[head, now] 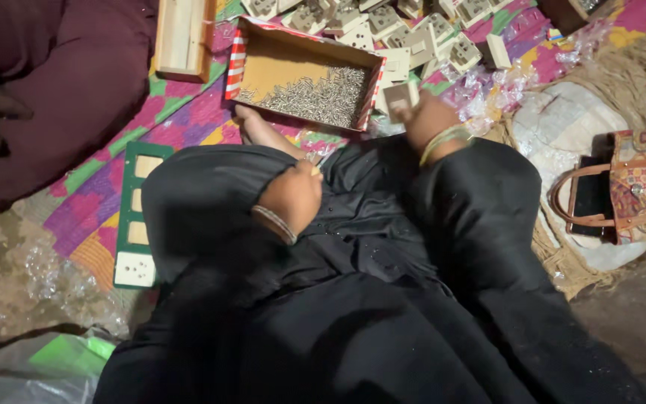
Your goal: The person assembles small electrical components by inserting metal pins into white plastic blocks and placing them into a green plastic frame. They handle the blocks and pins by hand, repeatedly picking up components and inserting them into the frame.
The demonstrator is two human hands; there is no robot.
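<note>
Presently the right hand [429, 120] grips a beige square plastic socket plate [398, 96]. The left hand [294, 196] rests fisted (contents indiscernible). A jolt could spill the shallow cardboard box of small metal screws [323, 97].

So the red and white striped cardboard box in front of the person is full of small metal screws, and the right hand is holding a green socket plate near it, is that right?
One thing is off. The head view shows the right hand holding a cream-coloured socket plate, not a green one. The red and white striped cardboard box does hold small metal screws.
</note>
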